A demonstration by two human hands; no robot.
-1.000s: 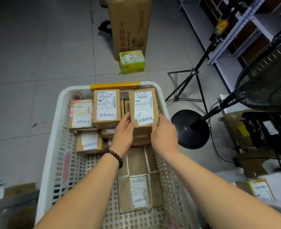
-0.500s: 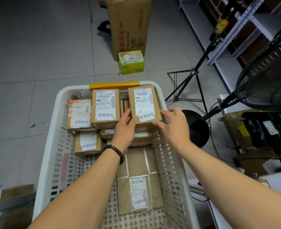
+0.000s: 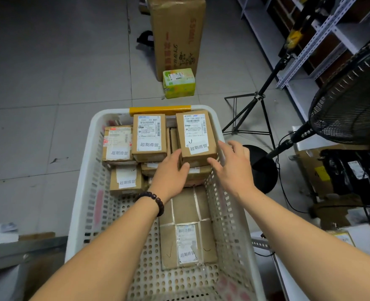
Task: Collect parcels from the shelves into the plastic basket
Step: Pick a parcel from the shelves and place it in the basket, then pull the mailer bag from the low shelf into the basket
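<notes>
A white perforated plastic basket [image 3: 86,192] with a yellow handle [image 3: 160,110] stands on the floor below me. Several labelled brown parcels are stacked at its far end, and a flat taped parcel [image 3: 188,231] lies on its bottom. The top right parcel [image 3: 196,135] sits on the stack. My left hand [image 3: 168,172], with a bead bracelet on the wrist, holds that parcel's near left corner, thumb against the near face. My right hand [image 3: 231,166] is spread beside its right side, thumb close to the near right corner.
A tall cardboard box [image 3: 177,33] and a small green box [image 3: 179,83] stand on the tiled floor beyond the basket. To the right are a black tripod [image 3: 253,105], a standing fan [image 3: 349,94] with its round base [image 3: 264,168], metal shelves [image 3: 331,29] and more boxes [image 3: 316,170].
My right hand has let go of the top right parcel and spread open beside it. The parcel has settled onto the stack, with my left hand still at its corner.
</notes>
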